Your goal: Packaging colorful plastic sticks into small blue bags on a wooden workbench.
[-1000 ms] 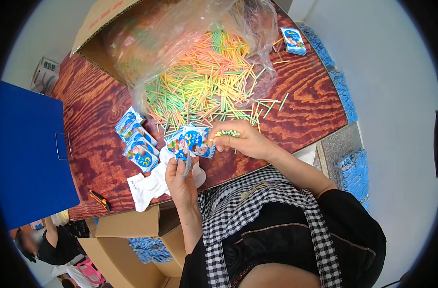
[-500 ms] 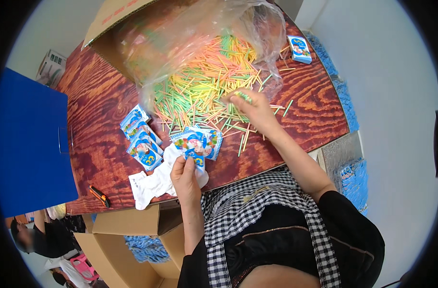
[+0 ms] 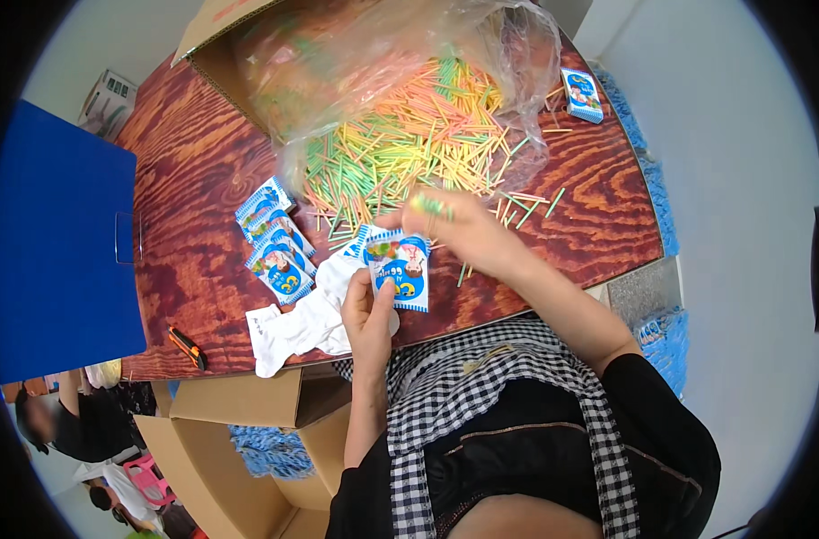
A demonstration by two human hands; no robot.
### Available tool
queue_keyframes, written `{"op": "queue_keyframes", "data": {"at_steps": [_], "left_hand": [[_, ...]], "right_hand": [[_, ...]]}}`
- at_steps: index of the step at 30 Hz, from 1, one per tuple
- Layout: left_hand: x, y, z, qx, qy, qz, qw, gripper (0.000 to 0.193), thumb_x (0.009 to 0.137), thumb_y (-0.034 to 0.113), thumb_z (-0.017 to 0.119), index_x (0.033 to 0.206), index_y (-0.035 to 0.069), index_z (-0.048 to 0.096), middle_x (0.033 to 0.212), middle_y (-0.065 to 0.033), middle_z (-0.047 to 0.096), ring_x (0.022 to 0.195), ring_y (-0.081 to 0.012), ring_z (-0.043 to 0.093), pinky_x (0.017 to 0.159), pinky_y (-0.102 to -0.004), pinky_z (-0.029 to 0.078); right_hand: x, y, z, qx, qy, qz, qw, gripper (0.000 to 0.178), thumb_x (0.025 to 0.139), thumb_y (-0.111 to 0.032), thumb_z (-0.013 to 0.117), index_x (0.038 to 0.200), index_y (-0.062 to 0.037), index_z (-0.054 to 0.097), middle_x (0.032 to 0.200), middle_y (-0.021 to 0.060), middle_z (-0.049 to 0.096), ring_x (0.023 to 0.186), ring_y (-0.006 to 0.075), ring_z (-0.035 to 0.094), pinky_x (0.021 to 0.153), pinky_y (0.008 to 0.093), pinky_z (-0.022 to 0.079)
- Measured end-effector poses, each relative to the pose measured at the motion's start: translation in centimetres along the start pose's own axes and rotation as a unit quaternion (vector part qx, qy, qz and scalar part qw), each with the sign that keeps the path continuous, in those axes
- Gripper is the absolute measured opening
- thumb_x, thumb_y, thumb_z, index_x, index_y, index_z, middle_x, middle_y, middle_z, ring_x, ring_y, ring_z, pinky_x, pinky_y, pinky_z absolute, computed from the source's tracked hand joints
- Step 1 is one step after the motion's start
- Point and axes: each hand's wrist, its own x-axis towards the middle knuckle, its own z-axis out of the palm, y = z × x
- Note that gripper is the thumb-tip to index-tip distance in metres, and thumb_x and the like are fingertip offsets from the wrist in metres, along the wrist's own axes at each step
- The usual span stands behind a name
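A small blue-and-white packet [image 3: 400,274] with a printed picture is pinched upright by my left hand [image 3: 368,316] near the table's front edge. Just above it, my right hand [image 3: 471,229] has its fingers curled round a bunch of short pastel sticks [image 3: 432,208], yellow and green. This hand is slightly blurred and close to the packet's top edge; whether they touch I cannot tell. Beyond it, a heap of thin pink, yellow and green sticks [image 3: 409,135] spills from a clear plastic bag [image 3: 517,54]. White fabric, perhaps gloves [image 3: 297,328], lies beside my left hand.
Several similar packets [image 3: 279,260] overlap to the left; a small stack [image 3: 582,96] stands far right. An orange-black utility knife [image 3: 187,347] lies near the left edge, beside a blue panel [image 3: 64,242]. An open cardboard box [image 3: 203,458] sits below. Other people are at lower left.
My right hand has come from the heap toward my left hand with its bunch of sticks. My left hand has raised the packet, now facing up in full view.
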Motion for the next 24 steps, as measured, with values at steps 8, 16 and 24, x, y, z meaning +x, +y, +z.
{"op": "queue_keyframes", "data": {"at_steps": [8, 16, 24], "left_hand": [[0.2, -0.8, 1.4, -0.032, 0.034, -0.028, 0.999, 0.014, 0.090, 0.004, 0.060, 0.103, 0.000, 0.061, 0.093, -0.0018, 0.063, 0.079, -0.0053, 0.056, 0.070, -0.0208, 0.045], [0.5, -0.9, 0.9, 0.214, 0.059, 0.106, 0.969, 0.003, 0.085, -0.002, 0.061, 0.086, -0.005, 0.062, 0.077, -0.0035, 0.055, 0.068, -0.0078, 0.050, 0.060, -0.0212, 0.039], [0.3, 0.3, 2.5, -0.069, 0.139, -0.046, 0.987, 0.004, 0.087, 0.000, 0.060, 0.090, -0.003, 0.062, 0.083, -0.0023, 0.061, 0.070, -0.0062, 0.055, 0.060, -0.0200, 0.043]], "right_hand": [[-2.3, 2.1, 2.1, -0.231, 0.031, -0.027, 0.972, 0.017, 0.090, -0.014, 0.058, 0.092, 0.0027, 0.060, 0.083, 0.0115, 0.058, 0.072, 0.0209, 0.060, 0.069, 0.0319, 0.048], [-2.8, 2.2, 1.5, -0.284, 0.014, -0.160, 0.945, 0.017, 0.088, -0.013, 0.059, 0.093, 0.0039, 0.060, 0.092, 0.0154, 0.060, 0.084, 0.0285, 0.060, 0.076, 0.0382, 0.047], [-3.2, 1.8, 1.0, -0.367, 0.016, -0.081, 0.926, 0.013, 0.085, -0.009, 0.059, 0.091, 0.0023, 0.056, 0.086, 0.0169, 0.055, 0.084, 0.0362, 0.056, 0.070, 0.0411, 0.044]]}}
